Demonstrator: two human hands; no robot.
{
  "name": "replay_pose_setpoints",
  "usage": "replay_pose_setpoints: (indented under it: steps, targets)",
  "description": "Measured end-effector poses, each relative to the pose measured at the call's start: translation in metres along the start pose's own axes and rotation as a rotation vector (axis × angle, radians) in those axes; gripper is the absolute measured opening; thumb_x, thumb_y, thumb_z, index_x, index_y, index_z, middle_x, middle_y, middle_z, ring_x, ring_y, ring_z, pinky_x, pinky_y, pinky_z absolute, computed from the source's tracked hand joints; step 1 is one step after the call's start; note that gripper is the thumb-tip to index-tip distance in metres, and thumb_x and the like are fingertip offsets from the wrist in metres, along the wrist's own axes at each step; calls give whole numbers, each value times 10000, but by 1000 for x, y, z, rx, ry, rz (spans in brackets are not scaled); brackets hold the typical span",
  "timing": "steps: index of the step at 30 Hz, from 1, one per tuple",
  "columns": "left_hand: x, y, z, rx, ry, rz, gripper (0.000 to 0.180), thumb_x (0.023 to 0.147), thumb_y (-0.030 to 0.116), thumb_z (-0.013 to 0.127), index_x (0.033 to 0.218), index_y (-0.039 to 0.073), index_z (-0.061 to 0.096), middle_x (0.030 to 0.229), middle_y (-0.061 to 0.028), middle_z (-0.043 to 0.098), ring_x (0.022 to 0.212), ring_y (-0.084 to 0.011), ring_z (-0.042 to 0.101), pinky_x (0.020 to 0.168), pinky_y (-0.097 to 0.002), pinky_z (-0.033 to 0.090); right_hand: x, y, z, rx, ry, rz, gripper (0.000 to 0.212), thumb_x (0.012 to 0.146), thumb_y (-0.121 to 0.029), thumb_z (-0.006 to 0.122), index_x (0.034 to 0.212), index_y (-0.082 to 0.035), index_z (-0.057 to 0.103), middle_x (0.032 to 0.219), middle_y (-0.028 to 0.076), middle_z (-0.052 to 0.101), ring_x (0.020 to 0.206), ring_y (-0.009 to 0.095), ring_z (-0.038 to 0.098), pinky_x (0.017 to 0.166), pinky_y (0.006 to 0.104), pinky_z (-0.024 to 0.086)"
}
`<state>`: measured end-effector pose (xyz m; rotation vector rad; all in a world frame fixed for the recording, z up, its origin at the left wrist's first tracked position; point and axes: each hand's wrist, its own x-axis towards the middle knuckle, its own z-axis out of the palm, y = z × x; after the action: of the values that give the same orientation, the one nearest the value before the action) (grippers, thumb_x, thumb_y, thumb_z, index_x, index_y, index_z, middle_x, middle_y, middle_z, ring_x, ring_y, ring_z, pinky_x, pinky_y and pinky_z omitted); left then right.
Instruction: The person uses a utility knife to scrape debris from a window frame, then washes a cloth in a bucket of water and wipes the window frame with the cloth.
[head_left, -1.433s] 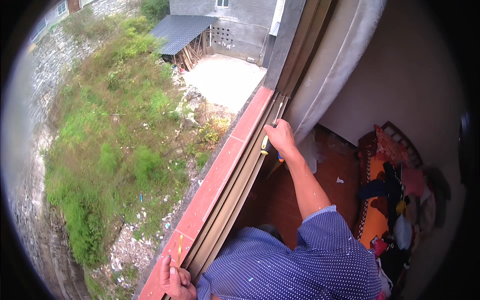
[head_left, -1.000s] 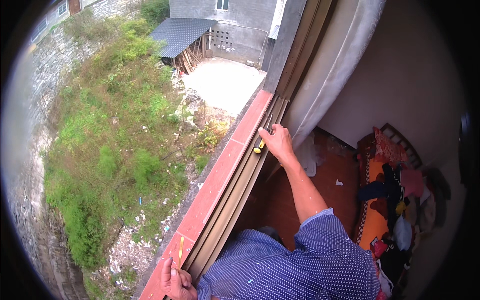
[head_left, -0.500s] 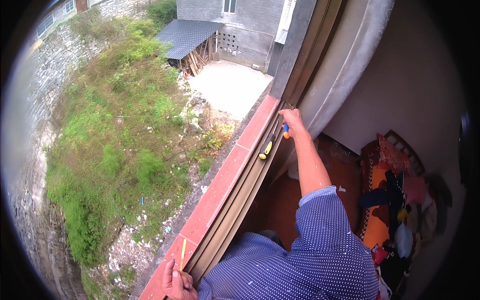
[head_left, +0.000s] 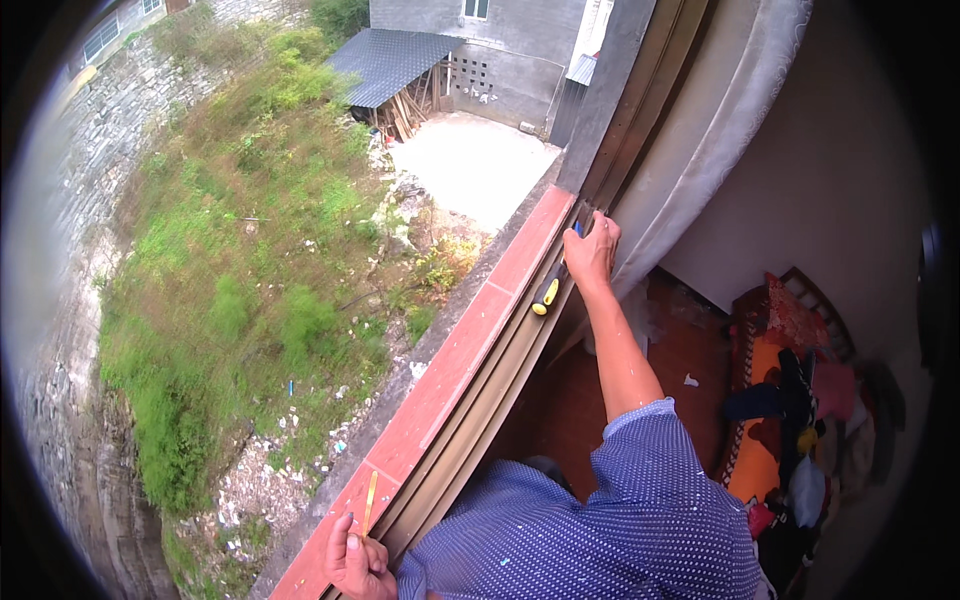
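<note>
No text, label, brand, number or sign could be read — neither on the black-and-yellow rounded handle (head_left: 547, 294) in the metal track, nor on the thin, straight yellow strip (head_left: 370, 500) in the left hand (head_left: 358, 568), nor on the flat red rectangular sill tiles (head_left: 437, 402). On the grey masonry building (head_left: 530, 62) outside — seen small — no lettering was legible.
</note>
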<state>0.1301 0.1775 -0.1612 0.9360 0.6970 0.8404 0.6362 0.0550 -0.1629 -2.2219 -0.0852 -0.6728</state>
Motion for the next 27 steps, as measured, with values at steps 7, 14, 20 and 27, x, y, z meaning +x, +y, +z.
replay_pose_setpoints:
  steps: [7, 14, 20, 27]
  targets:
    - [29, 13, 12, -284, -262, 6, 377, 944, 49, 478, 1306, -48, 520, 506, 32, 361, 405, -75, 298, 418, -259, 290, -111, -109, -37, 629, -594, -237, 219, 845, -49, 609, 1046, 31, 642, 916, 135, 681, 771, 181, 662, 689, 293, 529]
    - [61, 25, 24, -361, -282, -71, 407, 932, 69, 487, 1326, -34, 503, 519, 40, 358, 426, -77, 320, 440, -249, 296, -231, -171, -27, 931, -1250, -844, 234, 877, -147, 629, 1073, -19, 642, 884, 155, 670, 701, 257, 651, 638, 326, 517]
    - [61, 16, 20, -430, -207, -90, 423, 939, 118, 527, 1336, -26, 496, 542, 37, 371, 458, -79, 339, 468, -248, 308, -247, -184, -36, 1149, -1583, -575, 312, 864, -136, 652, 1155, -25, 630, 793, 72, 631, 658, 133, 602, 608, 279, 494]
    - [66, 21, 26, -442, -235, -85, 419, 958, 120, 488, 1353, -21, 474, 595, 31, 420, 495, -77, 384, 473, -228, 343, -254, -196, -26, 1241, -1641, -648, 252, 923, -178, 641, 1103, -2, 637, 824, 64, 629, 726, 94, 581, 640, 261, 471]
